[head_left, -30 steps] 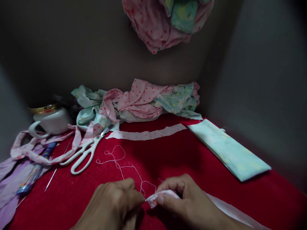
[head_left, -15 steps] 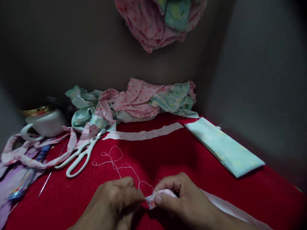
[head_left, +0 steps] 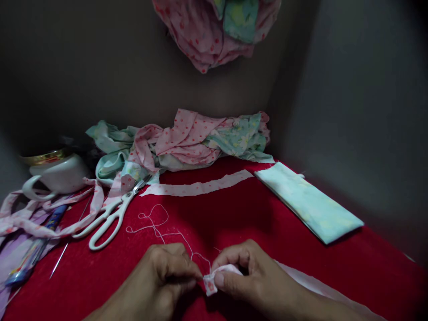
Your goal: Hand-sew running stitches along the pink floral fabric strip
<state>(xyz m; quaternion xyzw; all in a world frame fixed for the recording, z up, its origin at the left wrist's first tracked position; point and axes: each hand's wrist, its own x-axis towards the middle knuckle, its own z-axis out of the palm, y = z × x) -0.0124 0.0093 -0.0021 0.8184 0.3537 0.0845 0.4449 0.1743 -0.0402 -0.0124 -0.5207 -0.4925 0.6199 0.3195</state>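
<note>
That folded strip (head_left: 210, 285), white with pinkish-red print, sits right of the scissors (head_left: 115, 219); pale thread (head_left: 180, 233) loops loosely between the two.

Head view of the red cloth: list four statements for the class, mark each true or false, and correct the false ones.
1. The right hand pinches a small pink-and-white fabric piece. True.
2. The left hand grips the white-handled scissors. False: its fingers are beside the small fabric piece.
3. A thin pale thread lies looped on the red cloth. True.
4. The folded pale-green fabric lies left of the scissors. False: it lies right.
</note>
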